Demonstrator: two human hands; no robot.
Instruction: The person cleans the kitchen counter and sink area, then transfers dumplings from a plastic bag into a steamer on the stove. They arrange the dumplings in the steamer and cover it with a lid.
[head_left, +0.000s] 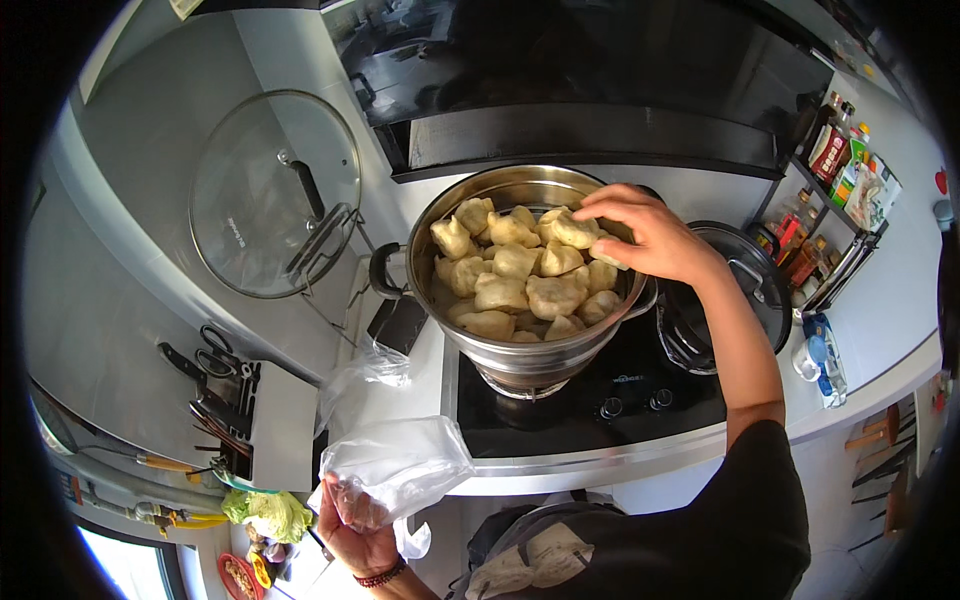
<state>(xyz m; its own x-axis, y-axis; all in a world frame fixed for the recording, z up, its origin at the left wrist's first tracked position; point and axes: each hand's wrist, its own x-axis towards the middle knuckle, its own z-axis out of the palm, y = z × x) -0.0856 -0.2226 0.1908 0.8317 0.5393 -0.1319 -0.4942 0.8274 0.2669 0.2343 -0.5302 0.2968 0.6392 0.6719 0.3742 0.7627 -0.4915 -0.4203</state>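
A deep stainless-steel steamer pot (517, 352) stands on the gas hob, heaped with several pale yellow filled buns (501, 292). My right hand (652, 232) reaches over the pot's right rim. Its fingertips and thumb close around a bun (576, 231) at the top right of the heap; the palm side is hidden. Low on the left, away from the pot, my left hand (356, 517) grips a clear plastic bag (405, 454). Part of that hand shows through the thin film.
A glass lid (262, 210) leans at the left wall in a wire rack. Below it stands a knife block (277, 427) with knives and scissors. A black lidded pan (724, 300) sits right of the pot, near a bottle rack (832, 217). The range hood (585, 135) overhangs the back.
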